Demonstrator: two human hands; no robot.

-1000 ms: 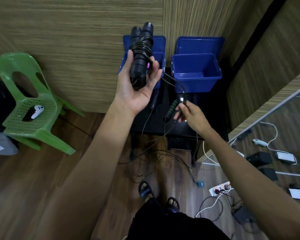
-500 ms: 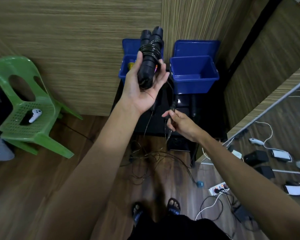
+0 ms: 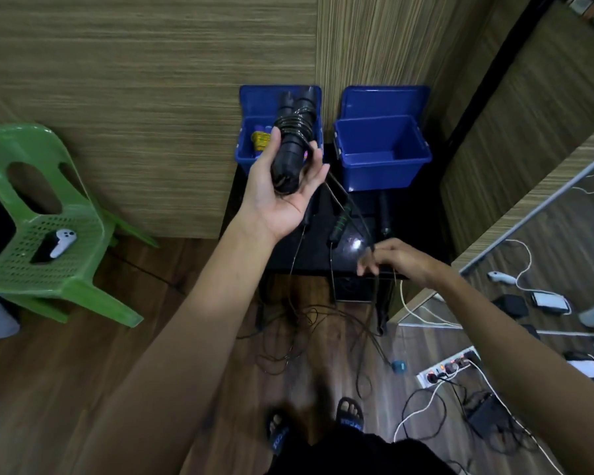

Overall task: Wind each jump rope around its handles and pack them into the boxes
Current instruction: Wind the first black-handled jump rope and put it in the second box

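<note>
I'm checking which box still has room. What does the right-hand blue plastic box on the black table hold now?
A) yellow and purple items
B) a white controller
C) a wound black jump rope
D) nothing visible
D: the right-hand blue plastic box shows only its bare blue floor, while the colourful items lie in the left blue box and the left hand holds the wound black jump rope.

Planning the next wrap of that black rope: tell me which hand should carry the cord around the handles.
Right. The right hand already pinches the loose cord over the black table, free to circle. The left hand grips the paired black handles, so it likely just steadies them.
</note>
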